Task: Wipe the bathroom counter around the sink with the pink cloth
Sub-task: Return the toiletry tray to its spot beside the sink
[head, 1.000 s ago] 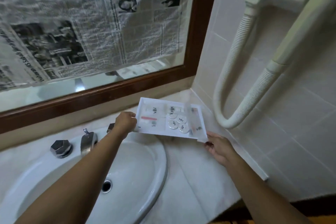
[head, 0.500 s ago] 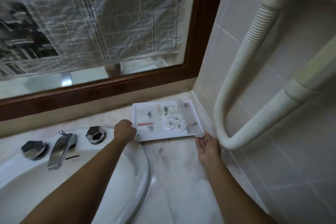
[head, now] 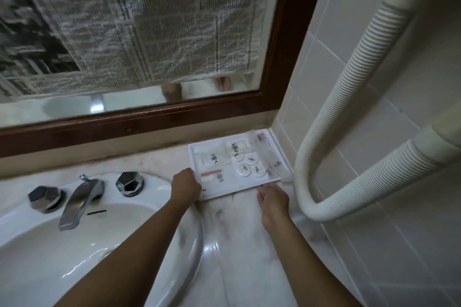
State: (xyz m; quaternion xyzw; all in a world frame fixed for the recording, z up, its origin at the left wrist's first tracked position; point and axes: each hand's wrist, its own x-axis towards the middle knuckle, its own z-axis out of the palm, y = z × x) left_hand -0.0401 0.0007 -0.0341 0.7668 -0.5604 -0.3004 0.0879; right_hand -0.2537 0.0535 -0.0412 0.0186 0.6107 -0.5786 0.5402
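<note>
1. Bathroom corner: pale marble surface (head: 239, 244) runs from lower centre up to a tiled wall (head: 374, 244) on the right of the frame.
2. White sink (head: 50, 257) fills the lower left, set into the surface. Chrome tap (head: 79, 197) sits on its back rim between two faceted knobs (head: 45, 198).
3. Wood-framed mirror (head: 279, 57) is across the top, with newspaper (head: 124, 32) covering most of the glass.
4. White tray (head: 224, 193) lies flat at centre right, in the back corner, right side against the wall.
5. Tray holds four round white discs (head: 249, 164), flat packets (head: 212, 158) and a pink strip (head: 211, 172). Other items are too blurred to tell.
6. Left hand (head: 185, 185) is at the tray's near left corner, fingers curled onto the edge, forearm crossing the sink rim.
7. Right hand (head: 273, 200) rests on the surface below the tray's near right corner, fingers fairly straight, tips touching the front edge.
8. Ribbed white hose (head: 349, 82) loops down the wall on the right, just beside the tray.
</note>
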